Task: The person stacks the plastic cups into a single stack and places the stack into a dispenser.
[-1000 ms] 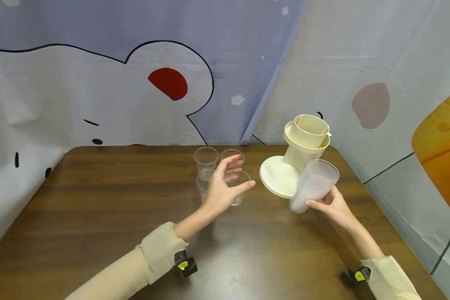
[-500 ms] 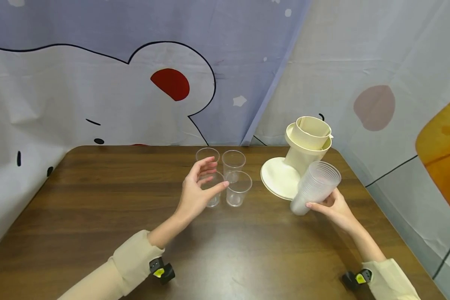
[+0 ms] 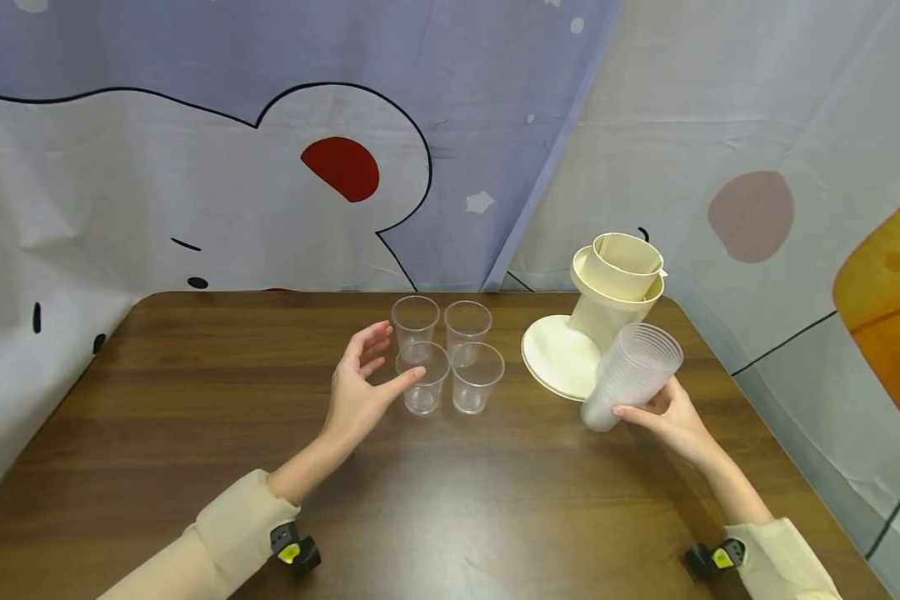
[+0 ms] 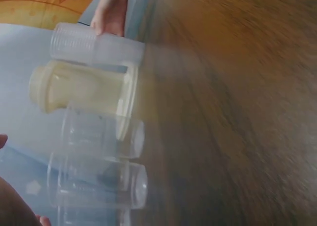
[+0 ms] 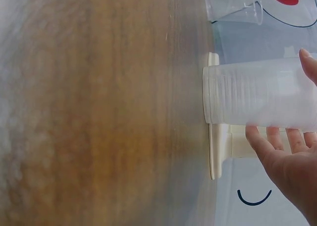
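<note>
A tall stack of nested, clear plastic cups (image 3: pixel 624 379) is in the right grip (image 3: pixel 671 421), its closely packed rims facing up and leaning to the person's right; whether its base meets the worktop (image 3: pixel 195 400) is unclear. Four single cups of the same sort stand upright, mouths up, in two rows of two: a near-left cup (image 3: pixel 422 402), a near-right cup (image 3: pixel 473 390), a far-left cup (image 3: pixel 416 320) and a far-right cup (image 3: pixel 467 320). The left grip (image 3: pixel 358 390), fingers spread, is nearest the near-left cup, its thumb overlapping that rim in the head view.
</note>
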Available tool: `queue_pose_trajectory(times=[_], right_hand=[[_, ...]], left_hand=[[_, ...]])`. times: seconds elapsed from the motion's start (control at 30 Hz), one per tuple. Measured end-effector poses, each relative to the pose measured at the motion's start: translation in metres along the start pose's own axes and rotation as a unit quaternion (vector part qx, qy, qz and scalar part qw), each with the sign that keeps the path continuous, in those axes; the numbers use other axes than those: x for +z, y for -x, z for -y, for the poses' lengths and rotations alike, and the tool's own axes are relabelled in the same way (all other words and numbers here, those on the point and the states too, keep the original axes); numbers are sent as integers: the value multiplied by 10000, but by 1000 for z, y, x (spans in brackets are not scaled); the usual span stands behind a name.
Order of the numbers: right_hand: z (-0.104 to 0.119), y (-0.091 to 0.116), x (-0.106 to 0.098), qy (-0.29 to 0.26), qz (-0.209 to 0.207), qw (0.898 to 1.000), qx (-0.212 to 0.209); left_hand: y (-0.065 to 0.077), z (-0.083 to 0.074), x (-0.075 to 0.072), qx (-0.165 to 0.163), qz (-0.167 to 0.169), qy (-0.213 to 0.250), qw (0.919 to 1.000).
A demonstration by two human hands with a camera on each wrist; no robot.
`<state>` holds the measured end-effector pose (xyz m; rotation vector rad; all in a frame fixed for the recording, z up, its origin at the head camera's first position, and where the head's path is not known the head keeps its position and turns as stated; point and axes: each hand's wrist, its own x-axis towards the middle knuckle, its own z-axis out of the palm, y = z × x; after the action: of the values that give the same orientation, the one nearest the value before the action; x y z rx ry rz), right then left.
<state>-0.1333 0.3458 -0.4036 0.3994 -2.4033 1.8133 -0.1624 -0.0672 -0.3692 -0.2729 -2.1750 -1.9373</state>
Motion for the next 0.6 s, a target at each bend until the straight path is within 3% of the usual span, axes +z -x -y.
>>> queue_pose_trajectory(times=[0.33,0.6], right_hand=[[1,0,0,-113,25,9999,34],[1,0,0,117,21,9999,38]], left_hand=[[-1,13,-7,-522,537,-238,9969],[-5,22,-4,-829,835,-263,9927]])
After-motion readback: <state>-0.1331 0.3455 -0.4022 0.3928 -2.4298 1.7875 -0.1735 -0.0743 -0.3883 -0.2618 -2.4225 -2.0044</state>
